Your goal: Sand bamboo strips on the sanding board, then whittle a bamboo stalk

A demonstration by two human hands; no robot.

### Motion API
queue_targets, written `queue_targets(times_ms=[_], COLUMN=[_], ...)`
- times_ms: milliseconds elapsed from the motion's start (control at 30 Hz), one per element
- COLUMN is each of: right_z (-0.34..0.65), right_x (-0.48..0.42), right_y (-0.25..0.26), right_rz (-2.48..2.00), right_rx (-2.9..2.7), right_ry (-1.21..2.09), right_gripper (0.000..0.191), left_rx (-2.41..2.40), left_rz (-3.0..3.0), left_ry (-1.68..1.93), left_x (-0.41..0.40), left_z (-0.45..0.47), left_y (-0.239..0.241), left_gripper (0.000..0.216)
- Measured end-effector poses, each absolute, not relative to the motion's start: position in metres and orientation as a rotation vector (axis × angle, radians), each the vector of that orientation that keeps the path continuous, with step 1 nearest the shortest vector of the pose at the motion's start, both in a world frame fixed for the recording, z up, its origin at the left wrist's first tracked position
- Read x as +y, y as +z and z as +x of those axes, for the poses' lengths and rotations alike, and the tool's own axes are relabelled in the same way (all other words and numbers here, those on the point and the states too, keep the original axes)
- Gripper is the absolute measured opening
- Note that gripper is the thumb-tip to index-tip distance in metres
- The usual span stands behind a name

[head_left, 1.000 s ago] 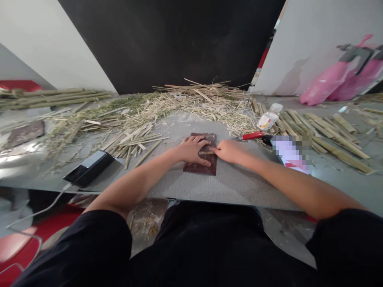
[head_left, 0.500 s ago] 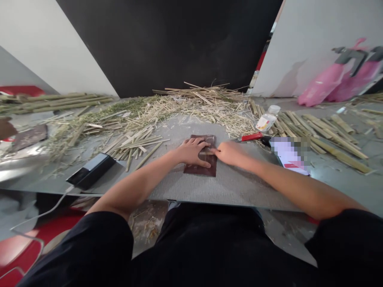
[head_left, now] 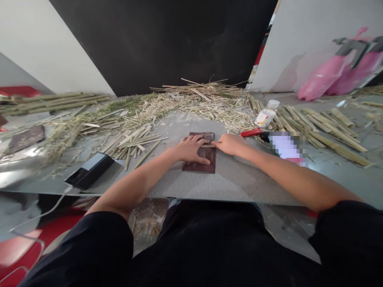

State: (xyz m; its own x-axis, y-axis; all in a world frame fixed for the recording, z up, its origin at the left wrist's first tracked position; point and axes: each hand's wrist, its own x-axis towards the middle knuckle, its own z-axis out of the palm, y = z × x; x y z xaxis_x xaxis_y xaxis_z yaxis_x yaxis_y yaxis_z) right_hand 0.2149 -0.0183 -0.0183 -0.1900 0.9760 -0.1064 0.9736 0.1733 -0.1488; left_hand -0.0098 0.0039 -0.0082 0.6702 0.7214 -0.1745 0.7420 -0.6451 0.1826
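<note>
Head view, looking down across a grey table (head_left: 233,183) at which a person in dark clothing sits. The left hand (head_left: 190,149) lies open, palm down and fingers spread, pressing flat on a dark brown sheet (head_left: 201,164) that rests on the table directly in front of the body. The right hand (head_left: 230,144) is closed, its fingers curled and pinching one end of a thin pale bamboo sliver (head_left: 208,146), which lies crosswise on the upper part of the sheet, between the two hands and touching the sheet's surface. Left of the sheet: a loose bundle of split bamboo slats (head_left: 134,142) and, nearer the table edge, a black box (head_left: 89,170) with a white cable. Behind the sheet: a wide heap of shavings (head_left: 194,104). Right of the hands: a red-handled tool (head_left: 251,132), a small plastic bottle (head_left: 266,115) lying among further bamboo splits (head_left: 326,129). Far left: a second dark sheet (head_left: 25,137).
</note>
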Motion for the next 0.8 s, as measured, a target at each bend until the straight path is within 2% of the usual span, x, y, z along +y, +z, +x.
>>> queue_targets(times_ms=[200, 333, 500, 633, 800], right_z=[0.213, 0.213, 0.213, 0.222, 0.22], right_x=[-0.022, -0.023, -0.024, -0.015, -0.022], right_y=[-0.02, -0.02, -0.02, -0.015, -0.018], right_rz=[-1.783, -1.959, -1.738, -2.01, -1.755], right_rx=[-2.516, -2.387, -2.524, -2.369, -2.534], right_ry=[0.322, 0.239, 0.316, 0.312, 0.396], right_gripper=[0.06, 0.063, 0.059, 0.064, 0.064], left_rx=[1.155, 1.175, 1.158, 1.176, 1.156], left_rz=[2.671, 2.656, 2.664, 2.624, 2.645], left_ry=[-0.121, -0.126, -0.115, -0.146, -0.113], left_x=[0.003, 0.006, 0.006, 0.005, 0.004], left_z=[-0.01, -0.01, -0.01, -0.009, -0.009], left_y=[-0.008, -0.011, -0.011, -0.008, -0.008], left_gripper=[0.11, 0.111, 0.113, 0.117, 0.116])
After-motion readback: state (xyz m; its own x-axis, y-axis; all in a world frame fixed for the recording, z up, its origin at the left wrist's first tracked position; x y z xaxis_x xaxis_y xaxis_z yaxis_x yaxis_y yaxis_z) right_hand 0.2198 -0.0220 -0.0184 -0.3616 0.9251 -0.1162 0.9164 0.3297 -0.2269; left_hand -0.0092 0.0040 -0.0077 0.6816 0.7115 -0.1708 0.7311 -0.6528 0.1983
